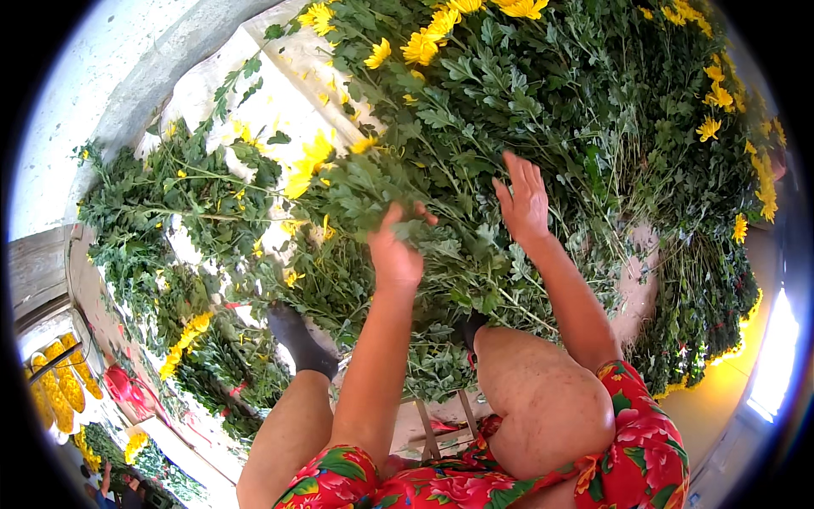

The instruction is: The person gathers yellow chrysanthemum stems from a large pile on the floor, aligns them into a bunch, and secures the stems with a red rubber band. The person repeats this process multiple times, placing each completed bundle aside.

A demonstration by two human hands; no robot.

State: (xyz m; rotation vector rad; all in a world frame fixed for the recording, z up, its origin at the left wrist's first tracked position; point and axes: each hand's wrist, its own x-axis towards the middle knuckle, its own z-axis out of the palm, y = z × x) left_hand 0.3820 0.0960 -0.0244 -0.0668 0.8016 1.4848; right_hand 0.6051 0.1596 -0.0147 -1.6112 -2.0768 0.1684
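Observation:
Leafy chrysanthemum stems with yellow blooms (470, 102) lie in a deep heap before me. My left hand (395, 248) is closed around a small bunch of cut chrysanthemums (362, 184); their yellow heads point up and left. To its right, my right hand (524, 200) is spread over the heap, palm down, with the fingers apart, and nothing shows in its grip. Whether its fingertips touch the leaves I cannot tell. Loose stems and leaves (210, 210) lie to the left of my left hand.
Scattered yellow petals lie on a white sheet (286, 102) at upper left. A row of yellow flower heads (184, 343) and red plastic ties (130, 388) lie lower left. Stem bundles (693, 305) stand at right. My dark-socked feet are among the leaves. Other people are at the lower-left rim.

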